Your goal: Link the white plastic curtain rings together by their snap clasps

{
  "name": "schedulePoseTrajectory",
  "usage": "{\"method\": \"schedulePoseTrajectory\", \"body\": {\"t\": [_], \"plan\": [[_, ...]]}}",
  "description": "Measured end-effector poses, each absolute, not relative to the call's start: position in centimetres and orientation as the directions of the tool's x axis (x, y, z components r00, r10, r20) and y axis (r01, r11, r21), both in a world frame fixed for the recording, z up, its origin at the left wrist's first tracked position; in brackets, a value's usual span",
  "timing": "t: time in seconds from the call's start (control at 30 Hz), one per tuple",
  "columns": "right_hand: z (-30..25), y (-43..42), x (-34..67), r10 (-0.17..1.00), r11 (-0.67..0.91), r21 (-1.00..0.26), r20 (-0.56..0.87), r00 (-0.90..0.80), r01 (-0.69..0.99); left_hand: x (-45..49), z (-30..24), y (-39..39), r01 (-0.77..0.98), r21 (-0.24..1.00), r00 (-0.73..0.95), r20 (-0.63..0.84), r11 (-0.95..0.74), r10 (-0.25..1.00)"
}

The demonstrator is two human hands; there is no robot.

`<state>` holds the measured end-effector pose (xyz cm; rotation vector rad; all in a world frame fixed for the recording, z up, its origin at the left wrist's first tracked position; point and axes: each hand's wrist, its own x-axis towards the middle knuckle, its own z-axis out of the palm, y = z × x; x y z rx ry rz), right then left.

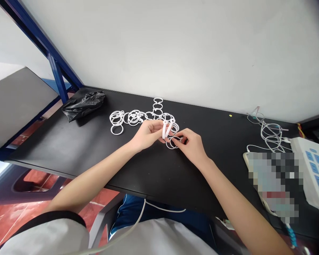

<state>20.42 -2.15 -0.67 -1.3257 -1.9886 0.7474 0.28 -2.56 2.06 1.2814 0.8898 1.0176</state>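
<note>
Over the middle of the black table, my left hand [146,135] pinches a couple of white plastic rings [164,131] that stand nearly on edge. To its right, my right hand [193,146] is closed, thumb and fingers pressed on the edge of another white ring [171,147] low beside the left fingertips. Small joints seem to link the rings. Behind both hands lies a spread of more white rings [135,117], some overlapping, with a short chain [157,106] running toward the wall. My fingers partly hide the nearest rings.
A crumpled black plastic bag [83,105] lies at the table's left rear. On the right are tangled white cables [271,136], a blurred-out phone [271,184] and a white power strip [312,170]. A white wall [175,49] closes off the back; a blue metal frame [55,71] stands left.
</note>
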Motion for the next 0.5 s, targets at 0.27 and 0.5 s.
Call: {"method": "schedulePoseTrajectory", "body": {"t": [0.27, 0.5], "plan": [[0.4, -2.3, 21.3, 0.934, 0.318, -0.647, 0.089, -0.346, 0.693, 0.5, 2.2, -2.8, -0.084, 0.996, 0.349, 0.003, 0.028, 0.937], [0.9, -2.0, 22.4, 0.935, 0.297, -0.687, 0.067, -0.348, 0.663, 0.4, 1.9, -2.7, -0.075, 0.996, 0.392, -0.007, 0.039, 0.920]]}}
